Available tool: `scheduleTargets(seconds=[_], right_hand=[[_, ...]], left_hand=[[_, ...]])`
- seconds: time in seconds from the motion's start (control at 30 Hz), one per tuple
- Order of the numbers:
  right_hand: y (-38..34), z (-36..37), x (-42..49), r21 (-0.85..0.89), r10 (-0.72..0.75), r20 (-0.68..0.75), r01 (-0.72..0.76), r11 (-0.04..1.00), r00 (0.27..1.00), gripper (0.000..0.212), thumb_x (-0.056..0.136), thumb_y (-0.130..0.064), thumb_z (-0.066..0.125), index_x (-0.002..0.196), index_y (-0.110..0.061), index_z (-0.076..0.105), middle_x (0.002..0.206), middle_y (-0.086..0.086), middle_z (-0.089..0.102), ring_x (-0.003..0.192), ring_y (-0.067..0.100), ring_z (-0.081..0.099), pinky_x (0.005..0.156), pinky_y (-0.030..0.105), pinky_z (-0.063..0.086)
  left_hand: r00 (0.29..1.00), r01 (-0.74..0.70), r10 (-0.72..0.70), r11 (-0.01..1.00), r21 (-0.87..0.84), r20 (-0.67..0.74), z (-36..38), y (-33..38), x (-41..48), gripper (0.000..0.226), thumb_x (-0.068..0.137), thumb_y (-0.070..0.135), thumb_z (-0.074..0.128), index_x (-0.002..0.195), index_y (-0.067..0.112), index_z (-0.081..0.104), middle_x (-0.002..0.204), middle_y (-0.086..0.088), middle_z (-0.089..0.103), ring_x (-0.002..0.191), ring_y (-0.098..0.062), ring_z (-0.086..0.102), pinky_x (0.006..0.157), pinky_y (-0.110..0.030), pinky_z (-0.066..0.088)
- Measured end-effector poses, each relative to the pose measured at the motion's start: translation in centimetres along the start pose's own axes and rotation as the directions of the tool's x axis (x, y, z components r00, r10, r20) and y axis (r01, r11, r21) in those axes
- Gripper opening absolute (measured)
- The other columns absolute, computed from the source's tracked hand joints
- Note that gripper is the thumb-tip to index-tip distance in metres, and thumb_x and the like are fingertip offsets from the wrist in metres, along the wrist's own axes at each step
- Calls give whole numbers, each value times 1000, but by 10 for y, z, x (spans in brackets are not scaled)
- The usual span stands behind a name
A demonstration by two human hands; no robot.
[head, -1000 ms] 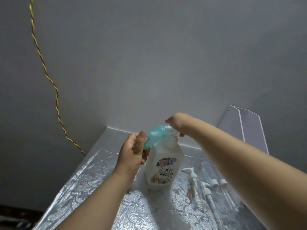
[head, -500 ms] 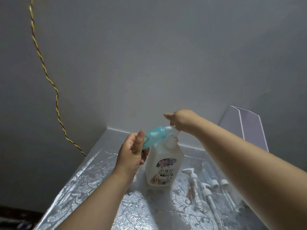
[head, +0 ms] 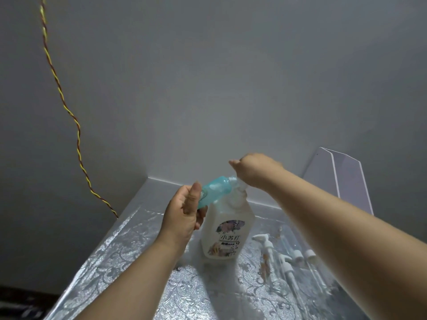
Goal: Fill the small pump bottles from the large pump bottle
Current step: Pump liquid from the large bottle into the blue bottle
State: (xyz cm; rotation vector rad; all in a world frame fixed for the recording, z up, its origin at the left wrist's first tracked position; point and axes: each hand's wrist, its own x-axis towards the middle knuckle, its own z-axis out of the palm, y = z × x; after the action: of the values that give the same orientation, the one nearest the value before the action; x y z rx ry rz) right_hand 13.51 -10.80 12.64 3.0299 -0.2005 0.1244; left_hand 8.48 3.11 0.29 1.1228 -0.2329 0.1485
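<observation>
1 head-worn camera (wide-angle) looks forward, slightly down, close.

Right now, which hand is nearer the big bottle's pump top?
Right. The right hand is directly over the pump top; the left hand is lower left, holding the teal small bottle to its nozzle.

The large pump bottle [head: 227, 229] stood on the table [head: 129, 262], with the small bottle [head: 213, 191] tilted against its spout from the left in the left hand [head: 184, 213], the right hand [head: 256, 169] over its top, loose pump heads [head: 265, 244] lying to its right, and a folded panel [head: 344, 179] behind-right.
</observation>
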Motion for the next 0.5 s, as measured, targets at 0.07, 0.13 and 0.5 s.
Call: scheduleTargets(seconds=[0.07,0.13,0.5], right_hand=[[1,-4,1,-22,-28,18,29,999,999,56,87,-41,26,135,-24,48,131,7,52,121,32,49,102,45,41],[3,0,4,-4,-47,35,47,999,998,48,94,-38,28,129,-16,54,128,12,55,119,33,52,101,43,43],[0,11,-1,6,4,15,-4,1000,1000,37,97,-27,35,129,-24,53,136,3,50,125,32,47,105,49,36]], left_hand=[[1000,-8,8,1000,-7,5,1,1,0,41,78,53,49,87,13,53,54,3,47,42,-5,38,38,-16,29],[1000,-11,11,1000,-6,7,1,2,0,41,78,53,49,87,13,52,54,2,47,42,-5,37,38,-16,29],[999,29,-29,1000,7,-13,0,-1,1,38,78,52,49,89,15,54,58,0,48,46,-7,40,37,-16,29]])
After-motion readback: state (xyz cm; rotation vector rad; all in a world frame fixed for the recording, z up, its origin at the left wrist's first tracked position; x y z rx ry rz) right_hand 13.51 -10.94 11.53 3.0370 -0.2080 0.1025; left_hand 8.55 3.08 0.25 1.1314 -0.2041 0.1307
